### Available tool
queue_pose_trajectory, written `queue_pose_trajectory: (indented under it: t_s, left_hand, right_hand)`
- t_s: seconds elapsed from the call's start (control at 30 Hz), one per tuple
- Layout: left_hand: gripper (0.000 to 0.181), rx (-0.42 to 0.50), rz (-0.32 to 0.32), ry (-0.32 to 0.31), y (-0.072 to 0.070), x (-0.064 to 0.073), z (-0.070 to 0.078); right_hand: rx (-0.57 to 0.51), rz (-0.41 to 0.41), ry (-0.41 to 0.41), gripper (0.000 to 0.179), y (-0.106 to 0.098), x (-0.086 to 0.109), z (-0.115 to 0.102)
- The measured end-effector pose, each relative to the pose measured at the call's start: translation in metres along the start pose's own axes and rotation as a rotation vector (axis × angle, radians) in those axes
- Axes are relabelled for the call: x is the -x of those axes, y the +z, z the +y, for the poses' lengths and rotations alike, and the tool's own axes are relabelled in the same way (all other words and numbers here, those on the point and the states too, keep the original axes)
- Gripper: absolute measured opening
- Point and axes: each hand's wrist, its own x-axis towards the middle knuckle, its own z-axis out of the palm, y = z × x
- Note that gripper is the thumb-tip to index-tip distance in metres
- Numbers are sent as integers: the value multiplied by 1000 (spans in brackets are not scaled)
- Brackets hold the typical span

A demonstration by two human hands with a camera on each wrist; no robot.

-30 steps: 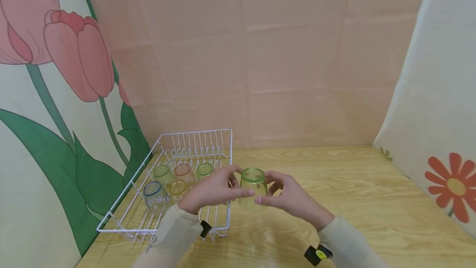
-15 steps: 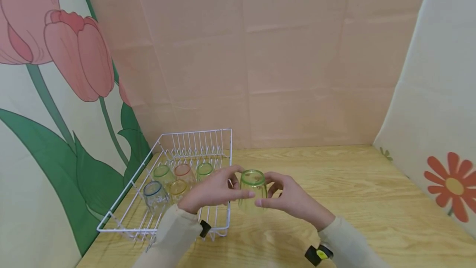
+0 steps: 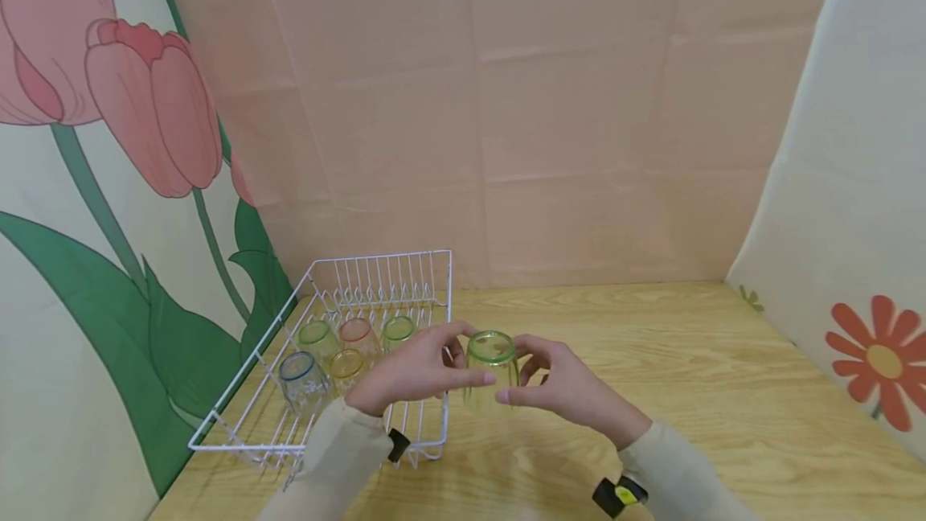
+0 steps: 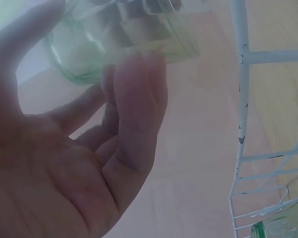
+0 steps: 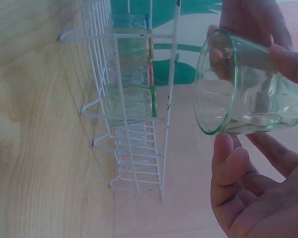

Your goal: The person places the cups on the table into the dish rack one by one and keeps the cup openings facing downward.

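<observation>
Between both hands, just right of the rack, a clear green-tinted drinking glass (image 3: 493, 350) is held above the table with its wider open end facing down. My left hand (image 3: 419, 368) pinches its left side between thumb and fingers. From the other side my right hand (image 3: 571, 384) holds it with thumb and curled fingers. In the right wrist view the glass (image 5: 248, 89) shows its thin green rim toward the table, apart from the wood. The left wrist view shows left fingers (image 4: 136, 94) against the glass wall, part of which is cut off by the frame.
A white wire dish rack (image 3: 318, 449) stands at left with several upturned glasses: a blue-ringed glass (image 3: 300, 384), a yellow-ringed glass (image 3: 347, 368), a red-ringed glass (image 3: 358, 336) and green ones. Its right edge is close to my left hand. Wood-grain table (image 3: 687, 392) extends right.
The glass tips slightly, its upper ring looking a little rounder and lower. Both hands stay almost in place around it; the rack and its glasses have not moved.
</observation>
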Motion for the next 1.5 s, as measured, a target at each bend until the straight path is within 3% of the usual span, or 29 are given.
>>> queue_pose_trajectory:
  t_s: [0.37,0.57,0.63,0.87,1.23,1.5]
  left_hand:
    - [49,-19,44,-13,-5,4,2]
    - [59,-28,146,-62,-19,14,0]
    - [60,-46,186,-87,-25,18,-2]
    - [77,-237,305,-270,-41,28,-7]
    - [73,-270,294,-337,-55,41,-29]
    - [75,-342,237,-435,-54,34,-45]
  right_hand:
    - [-6,4,-1,57,1,0,0]
    - [-5,15,0,58,-1,0,5]
    - [-12,14,0,57,-1,1,7]
    - [-13,19,8,53,-3,2,9]
    - [3,27,7,50,-3,2,14]
    - [2,17,7,50,-3,2,15]
